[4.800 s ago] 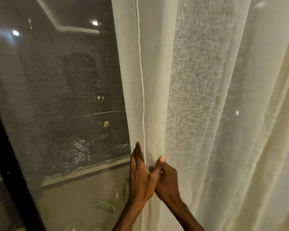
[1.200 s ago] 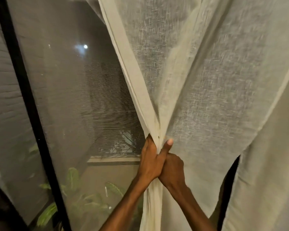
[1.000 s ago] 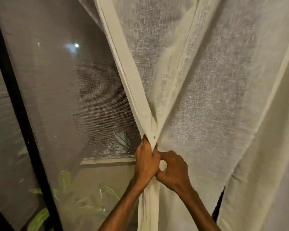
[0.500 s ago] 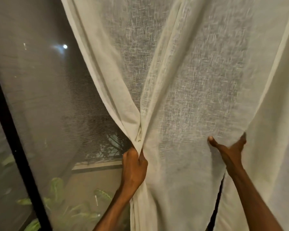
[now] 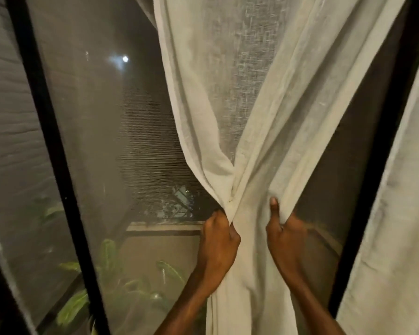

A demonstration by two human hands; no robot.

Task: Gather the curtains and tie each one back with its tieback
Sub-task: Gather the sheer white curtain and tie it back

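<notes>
From the head view, the sheer cream linen curtain (image 5: 247, 97) hangs before a dark mesh-screened window (image 5: 111, 131). The left hand (image 5: 218, 240) is clenched on its bunched left edge; the right hand (image 5: 284, 235) grasps the right-side folds, thumb up, the two hands near each other.

Two bare forearms reach up from the bottom edge, side by side and a little apart. The left hand (image 5: 218, 235) is closed in a fist, knuckles facing left, clamped on a bunched fold of the sheer cream linen curtain (image 5: 247, 97). The right hand (image 5: 284, 234) pinches the same curtain's other edge, thumb pointing straight up against the cloth, remaining fingers curled behind it and hidden.
</notes>
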